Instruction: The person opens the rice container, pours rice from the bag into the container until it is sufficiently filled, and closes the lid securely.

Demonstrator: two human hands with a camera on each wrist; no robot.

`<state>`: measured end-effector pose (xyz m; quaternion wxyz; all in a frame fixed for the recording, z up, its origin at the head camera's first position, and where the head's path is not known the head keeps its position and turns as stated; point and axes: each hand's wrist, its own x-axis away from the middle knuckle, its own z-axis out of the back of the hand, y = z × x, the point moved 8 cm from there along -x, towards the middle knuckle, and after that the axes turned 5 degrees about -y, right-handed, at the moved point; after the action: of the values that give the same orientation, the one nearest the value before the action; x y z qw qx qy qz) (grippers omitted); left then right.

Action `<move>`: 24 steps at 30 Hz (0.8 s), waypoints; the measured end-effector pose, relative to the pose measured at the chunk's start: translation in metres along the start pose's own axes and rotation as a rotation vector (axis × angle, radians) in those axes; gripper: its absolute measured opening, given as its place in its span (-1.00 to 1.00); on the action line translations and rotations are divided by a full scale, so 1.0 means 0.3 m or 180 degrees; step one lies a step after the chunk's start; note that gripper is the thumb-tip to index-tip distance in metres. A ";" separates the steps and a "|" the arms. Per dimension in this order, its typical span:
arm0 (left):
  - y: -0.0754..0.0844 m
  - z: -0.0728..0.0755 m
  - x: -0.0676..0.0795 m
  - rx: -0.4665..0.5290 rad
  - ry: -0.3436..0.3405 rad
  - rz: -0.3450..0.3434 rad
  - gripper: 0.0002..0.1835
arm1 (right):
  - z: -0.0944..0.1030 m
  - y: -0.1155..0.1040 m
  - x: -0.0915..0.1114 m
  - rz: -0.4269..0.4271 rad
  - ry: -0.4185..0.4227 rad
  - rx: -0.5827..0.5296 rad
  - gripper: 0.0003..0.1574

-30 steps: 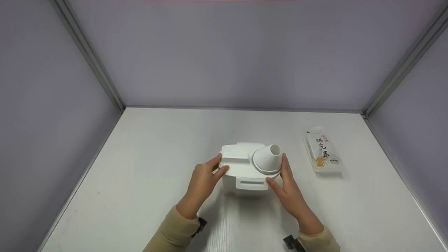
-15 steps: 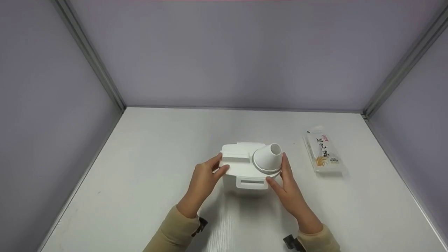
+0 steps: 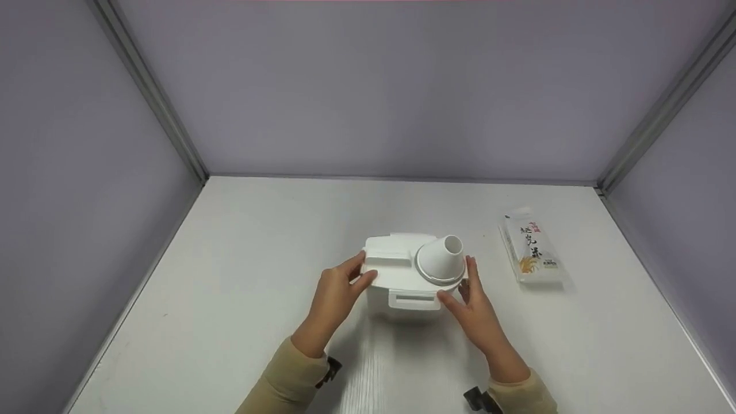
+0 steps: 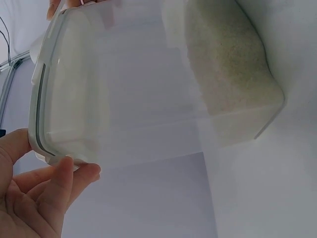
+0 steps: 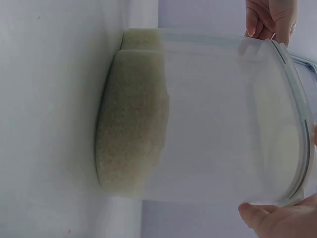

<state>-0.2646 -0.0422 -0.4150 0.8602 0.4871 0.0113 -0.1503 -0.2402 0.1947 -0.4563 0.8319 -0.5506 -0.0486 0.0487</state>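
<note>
A clear plastic rice container (image 4: 143,89) stands upright on the table, with pale rice (image 5: 133,119) in its bottom part. Its white lid (image 3: 391,279) sits on top and carries a white tapered spout-like piece (image 3: 440,261) on the right side. My left hand (image 3: 336,293) pinches the lid's left end, thumb on top and fingers at the side edge. At the lid's front right corner, my right hand (image 3: 477,316) grips with the thumb in front and the fingers along the right side. A latch flap (image 3: 414,300) sticks out at the front between the hands.
A plastic rice packet (image 3: 530,247) with printed characters lies at the right on the white table (image 3: 259,241). Grey panels (image 3: 368,86) enclose the back and both sides.
The right hand's fingers have shifted slightly outward and down along the lid's right side. The left hand and the container have stayed practically still.
</note>
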 end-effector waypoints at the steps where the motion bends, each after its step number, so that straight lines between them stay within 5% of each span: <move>1: 0.000 0.001 0.000 -0.0016 0.0000 -0.0003 -0.43 | -0.001 0.004 0.000 -0.0048 -0.0018 -0.0026 0.18; 24: -0.002 0.003 0.003 -0.0050 0.0023 0.0042 -0.42 | -0.004 0.009 0.002 -0.0246 -0.0017 -0.0067 0.19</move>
<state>-0.2640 -0.0436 -0.4152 0.8650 0.4809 0.0123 -0.1426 -0.2396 0.1947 -0.4591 0.8272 -0.5569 -0.0726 0.0174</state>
